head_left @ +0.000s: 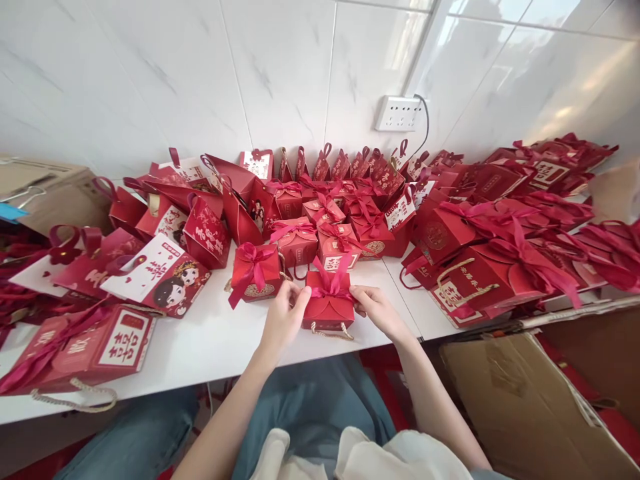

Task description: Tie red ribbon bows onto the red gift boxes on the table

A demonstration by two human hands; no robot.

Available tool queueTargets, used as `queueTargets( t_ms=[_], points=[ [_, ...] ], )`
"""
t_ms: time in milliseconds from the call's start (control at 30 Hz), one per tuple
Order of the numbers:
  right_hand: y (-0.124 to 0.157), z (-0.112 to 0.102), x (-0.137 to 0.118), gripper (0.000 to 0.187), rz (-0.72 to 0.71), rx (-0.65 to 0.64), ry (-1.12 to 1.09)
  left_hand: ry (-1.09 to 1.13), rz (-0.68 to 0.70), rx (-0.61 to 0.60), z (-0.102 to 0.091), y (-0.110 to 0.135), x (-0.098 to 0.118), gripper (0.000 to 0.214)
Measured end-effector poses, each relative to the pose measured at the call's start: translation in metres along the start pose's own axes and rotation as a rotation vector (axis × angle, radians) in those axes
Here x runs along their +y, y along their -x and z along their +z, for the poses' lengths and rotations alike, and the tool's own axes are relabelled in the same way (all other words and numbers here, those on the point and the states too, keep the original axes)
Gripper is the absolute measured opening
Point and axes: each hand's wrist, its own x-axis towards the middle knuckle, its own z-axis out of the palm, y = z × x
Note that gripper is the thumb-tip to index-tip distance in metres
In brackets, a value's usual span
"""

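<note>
A small red gift box (327, 309) with a pink ribbon bow on top and a rope handle stands on the white table (210, 343) near its front edge. My left hand (283, 316) grips the box's left side, fingers curled against it. My right hand (374, 307) pinches the box's right side at the ribbon. Just left of it stands another closed red box with a bow (255, 272).
Many red gift boxes and bags fill the table up to the white tiled wall: several closed ones (320, 227) behind, flat ones (160, 273) at left, a heap (505, 220) at right. A wall socket (399, 113) hangs above. A cardboard box (530, 407) sits at lower right.
</note>
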Motion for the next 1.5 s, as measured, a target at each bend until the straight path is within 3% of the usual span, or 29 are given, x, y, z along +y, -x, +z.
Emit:
queueTargets(
  t_ms=[133, 400, 500, 567, 667, 867, 967, 1033, 1200, 1300, 1367, 1433, 1500],
  points=[
    [0.000, 0.001, 0.008, 0.048, -0.011, -0.011, -0.116, 0.165, 0.000, -0.112, -0.001, -0.006, -0.006, 0.037],
    [0.000, -0.001, 0.015, 0.039, -0.019, -0.013, -0.207, 0.232, 0.007, -0.106, 0.005, -0.010, -0.018, 0.036],
    [-0.001, -0.011, 0.009, 0.025, -0.081, 0.034, -0.173, 0.219, 0.010, -0.130, 0.002, -0.012, -0.013, 0.035],
    [-0.003, -0.014, 0.003, 0.019, -0.145, 0.076, -0.147, 0.200, 0.014, -0.146, 0.000, -0.014, -0.010, 0.035],
    [-0.012, -0.010, -0.007, 0.025, -0.198, 0.162, -0.108, 0.171, 0.020, -0.156, -0.001, -0.017, -0.007, 0.036],
    [-0.026, 0.004, -0.008, 0.035, -0.107, 0.168, -0.147, 0.063, 0.015, -0.084, 0.003, -0.007, -0.002, 0.029],
    [-0.022, 0.002, -0.001, 0.034, -0.068, 0.172, -0.168, -0.118, 0.074, -0.024, 0.007, 0.005, 0.001, 0.049],
    [-0.016, -0.002, 0.003, 0.034, -0.040, 0.190, -0.182, -0.201, 0.117, -0.051, 0.007, 0.007, 0.003, 0.060],
    [0.008, -0.007, 0.008, 0.041, 0.011, 0.187, -0.224, -0.286, 0.160, -0.090, -0.006, -0.014, 0.008, 0.040],
    [0.027, -0.003, 0.012, 0.042, 0.063, 0.125, -0.264, -0.326, 0.296, -0.035, -0.010, -0.016, 0.016, 0.020],
    [0.039, 0.004, 0.016, 0.041, 0.084, 0.108, -0.301, -0.335, 0.439, 0.059, -0.008, -0.004, 0.020, 0.012],
    [0.048, 0.014, 0.020, 0.040, 0.075, 0.123, -0.333, -0.370, 0.532, 0.156, -0.005, 0.014, 0.020, 0.013],
    [0.052, 0.027, 0.023, 0.039, 0.070, 0.116, -0.352, -0.423, 0.533, 0.220, -0.003, 0.032, 0.014, 0.021]
  ],
)
